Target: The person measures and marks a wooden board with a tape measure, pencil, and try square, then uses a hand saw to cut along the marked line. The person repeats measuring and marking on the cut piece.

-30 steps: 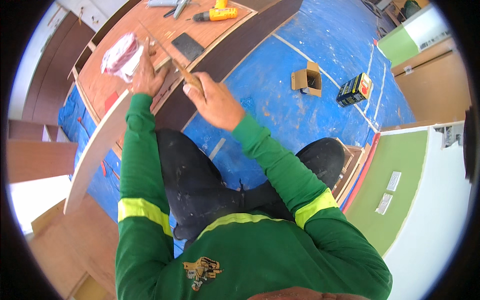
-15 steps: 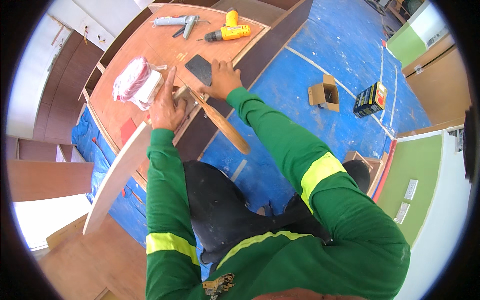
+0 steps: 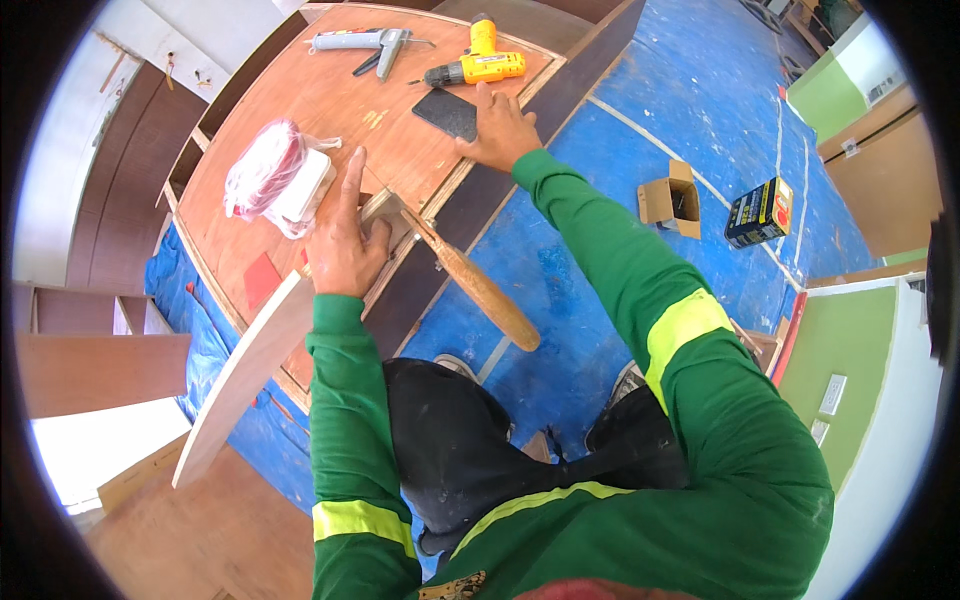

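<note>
My right hand (image 3: 503, 130) grips the near right end of a black smartphone (image 3: 446, 114), which lies flat on the reddish wooden panel (image 3: 330, 95). Fingers and thumb are at either side of it. My left hand (image 3: 345, 245) rests at the panel's edge with the index finger stretched out and the thumb apart; its other fingers are partly hidden. Between the hands, a tool with a thick wooden handle (image 3: 490, 297) juts out over the edge; its head is too unclear to name. A white block with plastic-wrapped red material (image 3: 270, 175) stands left of my left hand.
A yellow drill (image 3: 487, 66) and a caulking gun (image 3: 365, 42) lie at the panel's far side. A curved wooden strip (image 3: 240, 370) slants down beside my left wrist. An opened cardboard box (image 3: 668, 200) and a black-and-yellow box (image 3: 757, 213) stand on the blue floor sheet (image 3: 560, 270).
My right hand has slid the phone away from me, closer to the drill. The left hand stays near the panel's edge. My view has shifted slightly.
</note>
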A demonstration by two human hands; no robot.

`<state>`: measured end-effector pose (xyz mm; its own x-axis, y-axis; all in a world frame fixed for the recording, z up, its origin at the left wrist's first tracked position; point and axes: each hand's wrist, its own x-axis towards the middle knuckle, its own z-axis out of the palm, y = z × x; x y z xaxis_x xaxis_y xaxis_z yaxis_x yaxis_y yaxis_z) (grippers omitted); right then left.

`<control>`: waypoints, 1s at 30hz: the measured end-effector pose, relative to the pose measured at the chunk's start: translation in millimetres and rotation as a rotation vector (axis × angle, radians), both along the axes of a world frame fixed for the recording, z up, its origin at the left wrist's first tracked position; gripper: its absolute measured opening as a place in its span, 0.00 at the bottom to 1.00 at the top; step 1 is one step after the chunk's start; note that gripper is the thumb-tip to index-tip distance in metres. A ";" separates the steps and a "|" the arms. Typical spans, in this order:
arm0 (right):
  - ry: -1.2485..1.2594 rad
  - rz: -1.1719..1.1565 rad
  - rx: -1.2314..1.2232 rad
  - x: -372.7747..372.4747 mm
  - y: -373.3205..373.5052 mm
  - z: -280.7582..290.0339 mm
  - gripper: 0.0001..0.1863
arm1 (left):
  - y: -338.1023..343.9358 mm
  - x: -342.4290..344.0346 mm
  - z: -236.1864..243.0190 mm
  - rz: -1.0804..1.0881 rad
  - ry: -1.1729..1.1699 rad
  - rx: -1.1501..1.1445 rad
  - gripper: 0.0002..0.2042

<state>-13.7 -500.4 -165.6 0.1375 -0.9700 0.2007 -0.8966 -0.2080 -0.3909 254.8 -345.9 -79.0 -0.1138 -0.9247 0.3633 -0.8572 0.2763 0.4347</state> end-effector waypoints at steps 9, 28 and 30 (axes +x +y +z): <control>-0.908 -0.511 -0.091 -96.8 94.3 29.7 0.55 | 5.6 1.8 3.1 -0.004 -0.012 -0.012 0.50; -0.589 0.215 0.364 15.0 247.3 139.7 0.37 | -1.7 1.6 -3.7 0.036 0.074 0.004 0.47; -0.600 0.213 0.112 25.4 250.9 134.5 0.32 | -8.6 16.3 -28.7 0.058 -0.005 -0.132 0.43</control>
<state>11.7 -249.5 -31.1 0.2249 -0.9534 0.2012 -0.4592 -0.2858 -0.8411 271.2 -354.5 -107.7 -0.0638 -0.8741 0.4814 -0.8755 0.2806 0.3934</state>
